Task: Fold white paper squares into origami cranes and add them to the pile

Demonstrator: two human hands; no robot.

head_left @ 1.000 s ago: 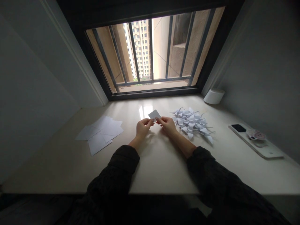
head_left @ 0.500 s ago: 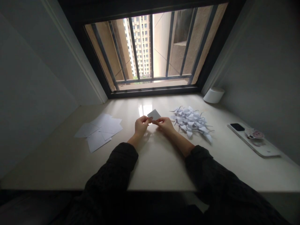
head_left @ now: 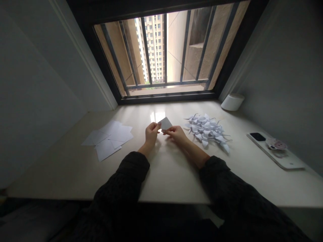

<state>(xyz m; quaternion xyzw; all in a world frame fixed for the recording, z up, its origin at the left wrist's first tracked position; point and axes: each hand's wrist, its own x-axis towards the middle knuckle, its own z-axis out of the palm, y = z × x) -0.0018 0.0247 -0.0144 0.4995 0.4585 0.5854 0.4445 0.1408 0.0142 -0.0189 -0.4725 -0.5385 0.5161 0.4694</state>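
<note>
A small folded piece of white paper [head_left: 166,123] is pinched between both my hands above the middle of the pale desk [head_left: 166,168]. My left hand [head_left: 151,132] grips its left edge with closed fingers. My right hand [head_left: 176,133] pinches its lower right edge. A pile of several folded white paper figures [head_left: 207,130] lies just right of my right hand. Several flat white paper sheets [head_left: 108,139] are spread to the left of my left hand.
A phone [head_left: 276,151] in a white case with a round sticker lies at the right. A white round device [head_left: 232,102] stands in the back right corner. A barred window [head_left: 164,53] closes off the back; walls bound both sides.
My hands have drawn slightly closer together on the paper and the view has shifted a little; the paper stays held between them.
</note>
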